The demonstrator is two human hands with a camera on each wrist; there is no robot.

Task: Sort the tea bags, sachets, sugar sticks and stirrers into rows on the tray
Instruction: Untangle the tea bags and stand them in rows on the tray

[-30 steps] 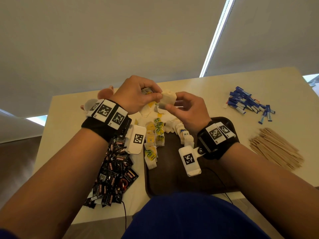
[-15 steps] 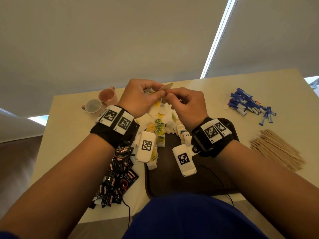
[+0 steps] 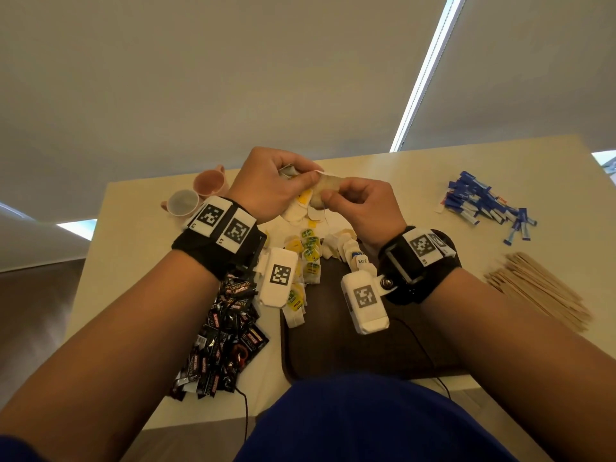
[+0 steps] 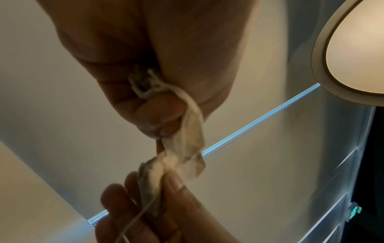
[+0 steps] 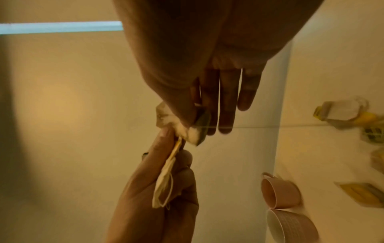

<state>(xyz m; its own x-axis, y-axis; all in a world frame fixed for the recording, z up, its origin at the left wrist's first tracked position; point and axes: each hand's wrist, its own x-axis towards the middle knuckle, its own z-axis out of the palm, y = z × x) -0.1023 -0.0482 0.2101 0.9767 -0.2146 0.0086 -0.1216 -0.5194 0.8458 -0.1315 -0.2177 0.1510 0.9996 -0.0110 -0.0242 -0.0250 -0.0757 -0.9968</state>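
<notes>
Tea bag: crumpled beige paper tea bag (image 3: 325,190) was held above the pale surface (image 3: 416,181).
Left hand (image 3: 270,185): fingers pinched one end.
Right hand (image 3: 361,208): fingers pinched the other.

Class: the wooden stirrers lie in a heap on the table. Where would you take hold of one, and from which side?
Pinch one of the wooden stirrers near its end at the heap's edge, coming from above: they lie flat, long and thin, overlapping, so a middle grip would likely catch several.
</notes>
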